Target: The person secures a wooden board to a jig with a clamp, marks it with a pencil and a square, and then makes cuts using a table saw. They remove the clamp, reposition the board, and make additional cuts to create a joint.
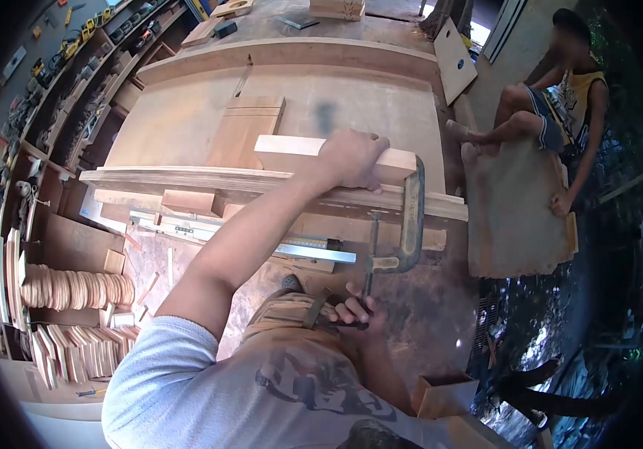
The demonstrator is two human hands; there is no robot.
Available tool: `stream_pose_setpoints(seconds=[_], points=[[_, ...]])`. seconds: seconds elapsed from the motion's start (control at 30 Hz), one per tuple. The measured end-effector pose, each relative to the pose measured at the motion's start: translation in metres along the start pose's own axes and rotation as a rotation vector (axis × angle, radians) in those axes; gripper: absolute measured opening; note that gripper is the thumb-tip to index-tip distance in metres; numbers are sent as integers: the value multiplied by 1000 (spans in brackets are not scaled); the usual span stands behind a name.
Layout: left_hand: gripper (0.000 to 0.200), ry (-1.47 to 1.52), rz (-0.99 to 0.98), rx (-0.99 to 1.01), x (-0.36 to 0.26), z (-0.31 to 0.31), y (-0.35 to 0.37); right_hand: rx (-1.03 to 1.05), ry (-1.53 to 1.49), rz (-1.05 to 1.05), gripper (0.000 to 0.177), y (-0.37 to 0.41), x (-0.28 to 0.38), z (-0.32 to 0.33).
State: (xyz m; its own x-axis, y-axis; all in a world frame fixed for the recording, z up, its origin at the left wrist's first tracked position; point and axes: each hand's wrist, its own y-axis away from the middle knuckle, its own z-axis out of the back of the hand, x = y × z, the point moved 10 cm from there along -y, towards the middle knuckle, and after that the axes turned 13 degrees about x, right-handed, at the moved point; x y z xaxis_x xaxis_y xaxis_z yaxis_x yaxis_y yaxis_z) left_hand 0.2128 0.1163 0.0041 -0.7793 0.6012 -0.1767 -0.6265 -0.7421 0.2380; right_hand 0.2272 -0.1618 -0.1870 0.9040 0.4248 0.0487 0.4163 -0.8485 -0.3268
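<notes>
Wood block (288, 150) lies along the near edge of the workbench (381, 97), over the long layered strip (224, 179). The left hand (351, 159) reaches across and grasps the block toward its right end, palm down. At that end, the C-clamp (412, 217) hangs with its frame beside the block and its threaded screw (374, 236) pointing up beneath the edge; whether the screw tip touches is unclear. Below, the right hand (357, 310) has its fingers curled around the lower end of the screw, near its handle.

Behind the block, a flat board (250, 127) rests on the bench top. On the near side of the strip are a short wooden piece (189, 201) and a metal bar (317, 252). Round wooden discs (74, 288) stand in a row at left, below tool-filled shelves (86, 82). At right, a seated person (572, 105) rests a hand by a brown panel (512, 213).
</notes>
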Motion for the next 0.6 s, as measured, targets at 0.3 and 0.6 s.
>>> stream_pose_setpoints(seconds=[0.3, 0.6], points=[[57, 16, -17, 9, 4, -4, -3, -694, 1789, -225, 34, 9, 69, -21], [53, 56, -74, -90, 9, -6, -5, -1108, 1400, -391, 35, 10, 79, -8]])
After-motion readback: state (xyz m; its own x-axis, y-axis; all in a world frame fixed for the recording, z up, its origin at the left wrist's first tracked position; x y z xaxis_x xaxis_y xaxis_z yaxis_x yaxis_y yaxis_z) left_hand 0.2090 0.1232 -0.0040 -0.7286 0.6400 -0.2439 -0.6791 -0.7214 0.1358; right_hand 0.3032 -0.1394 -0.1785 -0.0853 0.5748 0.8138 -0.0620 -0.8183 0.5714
